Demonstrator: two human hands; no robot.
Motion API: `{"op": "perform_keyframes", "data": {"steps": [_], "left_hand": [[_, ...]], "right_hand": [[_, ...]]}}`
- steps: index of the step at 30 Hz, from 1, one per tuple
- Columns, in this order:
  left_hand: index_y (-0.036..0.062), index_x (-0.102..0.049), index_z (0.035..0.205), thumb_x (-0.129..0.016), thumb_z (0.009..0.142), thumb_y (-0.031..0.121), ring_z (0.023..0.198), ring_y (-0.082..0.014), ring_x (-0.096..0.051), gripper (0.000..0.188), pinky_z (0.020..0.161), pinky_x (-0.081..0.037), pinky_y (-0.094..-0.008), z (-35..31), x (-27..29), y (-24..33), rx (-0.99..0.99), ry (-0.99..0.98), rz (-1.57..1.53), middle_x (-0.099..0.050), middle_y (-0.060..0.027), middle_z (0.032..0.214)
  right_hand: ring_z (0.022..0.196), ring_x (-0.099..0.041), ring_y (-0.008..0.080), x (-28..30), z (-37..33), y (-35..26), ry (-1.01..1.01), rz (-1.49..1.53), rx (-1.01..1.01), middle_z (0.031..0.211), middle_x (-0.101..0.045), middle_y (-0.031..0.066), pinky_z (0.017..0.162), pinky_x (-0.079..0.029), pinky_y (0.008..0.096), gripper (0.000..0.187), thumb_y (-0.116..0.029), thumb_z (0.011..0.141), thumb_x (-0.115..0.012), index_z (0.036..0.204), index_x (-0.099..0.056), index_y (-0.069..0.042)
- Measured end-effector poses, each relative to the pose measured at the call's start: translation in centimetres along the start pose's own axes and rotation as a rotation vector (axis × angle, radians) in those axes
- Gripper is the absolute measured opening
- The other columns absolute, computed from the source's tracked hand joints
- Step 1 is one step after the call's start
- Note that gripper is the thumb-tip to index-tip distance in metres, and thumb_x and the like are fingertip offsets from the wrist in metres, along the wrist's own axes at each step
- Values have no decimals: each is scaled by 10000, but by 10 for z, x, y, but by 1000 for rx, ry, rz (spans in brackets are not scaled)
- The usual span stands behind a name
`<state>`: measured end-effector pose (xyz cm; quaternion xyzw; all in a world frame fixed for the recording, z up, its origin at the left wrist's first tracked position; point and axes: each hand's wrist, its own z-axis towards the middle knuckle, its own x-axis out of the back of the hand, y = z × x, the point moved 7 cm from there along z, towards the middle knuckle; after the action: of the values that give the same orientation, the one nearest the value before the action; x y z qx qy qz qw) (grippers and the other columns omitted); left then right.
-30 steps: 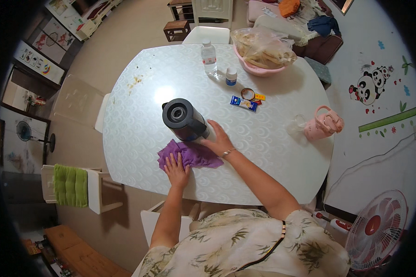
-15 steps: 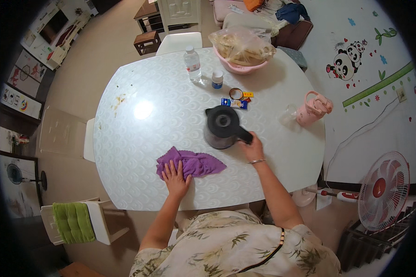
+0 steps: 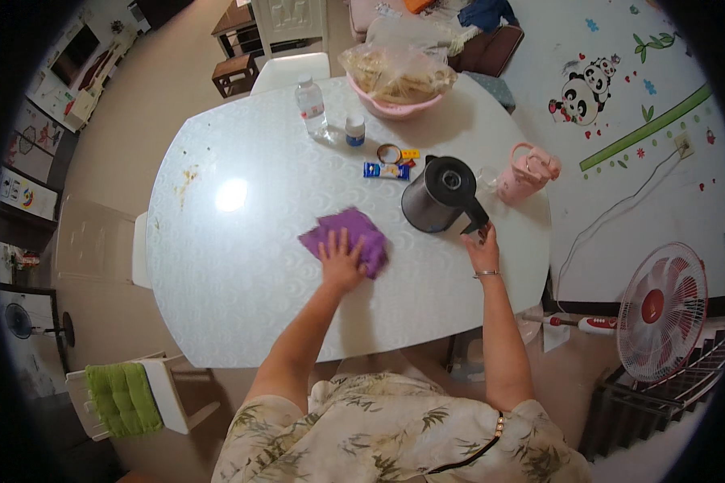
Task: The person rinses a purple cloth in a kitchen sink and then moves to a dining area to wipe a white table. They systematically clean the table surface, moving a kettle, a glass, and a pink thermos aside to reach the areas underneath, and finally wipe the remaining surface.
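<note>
Fingers spread, my left hand (image 3: 343,264) lies flat on a purple cloth (image 3: 353,229), pressing it to the white patterned table (image 3: 258,282). The cloth is bunched and slightly blurred. My right hand (image 3: 482,248) grips the handle of a dark kettle (image 3: 441,196) with a black lid, at the right of the table. Whether the kettle's base touches the tabletop I cannot tell. Just beyond the kettle stands a pink tumbler (image 3: 526,177) with a carry loop. Left of the kettle lie a blue packet (image 3: 386,171) and a roll of tape (image 3: 389,153).
At the far side are a clear bottle (image 3: 311,109), a small white-and-blue jar (image 3: 354,131) and a pink basin (image 3: 395,107) with a plastic bag of food. Yellowish crumbs (image 3: 188,185) spot the table's left. A fan (image 3: 660,310) stands at right, a chair with green cushion (image 3: 122,398) at left.
My right hand has shifted the kettle to the right, close to the pink tumbler. My left hand has pushed the purple cloth forward and right, bunching it. The view has shifted slightly.
</note>
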<state>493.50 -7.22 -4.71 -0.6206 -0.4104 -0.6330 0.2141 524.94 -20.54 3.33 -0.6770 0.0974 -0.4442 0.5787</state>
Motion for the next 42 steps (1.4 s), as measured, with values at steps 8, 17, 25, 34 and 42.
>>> {"op": "perform_keyframes", "data": {"steps": [8, 17, 25, 34, 42], "left_hand": [[291, -375, 1419, -674, 709, 440, 1400, -405, -138, 785, 1086, -100, -626, -140, -18, 112, -363, -171, -137, -199, -145, 1527], [154, -302, 1447, -692, 728, 461, 1407, -350, -165, 874, 1136, -147, -481, -82, 10, 68, -169, -30, -174, -212, -176, 1513], [101, -288, 1453, -583, 833, 469, 1405, -374, -169, 779, 1119, -150, -509, -221, -10, 59, -67, -73, -159, -199, -210, 1511], [85, -326, 1432, -557, 857, 441, 1407, -355, -169, 714, 1135, -150, -473, -125, -35, 166, -306, -83, -299, -218, -207, 1503], [55, -274, 1446, -552, 858, 449, 1419, -336, -147, 761, 1141, -110, -479, -172, -18, 71, -55, -30, -204, -192, -189, 1520]], "right_hand": [[1067, -601, 265, -33, -133, 63, -198, -32, -22, 1114, -633, 153, 920, -466, 348, 243, -128, 889, -589, 1104, -608, -16], [1229, -461, 333, -108, -142, -22, -527, -103, 477, 1358, -458, 182, 1037, -362, 392, 383, -93, 884, -516, 1262, -516, -27], [1318, -362, 285, -98, -246, -4, -908, -500, 820, 1437, -390, 103, 1113, -218, 461, 517, -191, 867, -532, 1358, -425, -73], [1296, -371, 330, 9, -166, 46, -675, -647, 688, 1427, -383, 135, 1092, -249, 488, 526, -144, 858, -526, 1371, -420, -98], [1381, -220, 324, -85, -203, 14, -833, -743, 678, 1519, -223, 109, 1130, -133, 491, 599, -274, 904, -504, 1453, -290, -170]]}}
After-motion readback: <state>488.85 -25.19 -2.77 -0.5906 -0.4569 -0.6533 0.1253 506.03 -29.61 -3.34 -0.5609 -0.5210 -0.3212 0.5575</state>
